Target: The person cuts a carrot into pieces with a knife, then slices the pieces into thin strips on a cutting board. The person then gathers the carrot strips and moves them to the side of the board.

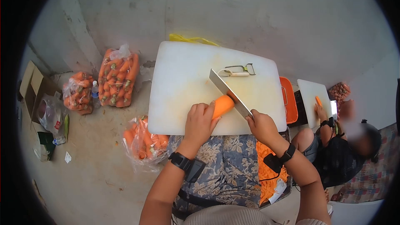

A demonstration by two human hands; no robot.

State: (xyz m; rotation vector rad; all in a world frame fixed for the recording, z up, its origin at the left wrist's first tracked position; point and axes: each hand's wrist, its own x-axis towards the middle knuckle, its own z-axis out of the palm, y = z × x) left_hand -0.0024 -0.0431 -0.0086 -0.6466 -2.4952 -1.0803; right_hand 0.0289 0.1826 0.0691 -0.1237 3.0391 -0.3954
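My left hand is closed round a thick peeled carrot, pressing it to the white cutting board. In my right hand is the handle of a broad cleaver, its blade slanting up and left. The blade stands right at the carrot's cut end, on the side away from my left hand. Beyond the cleaver, two peelers lie on the board: one with a pale handle and a metal-framed one.
Bags of carrots stand at the left, and another carrot bag sits below the board. Orange shreds fill a container by my right forearm. An orange basket is right of the board. Farther right, a person works at another board.
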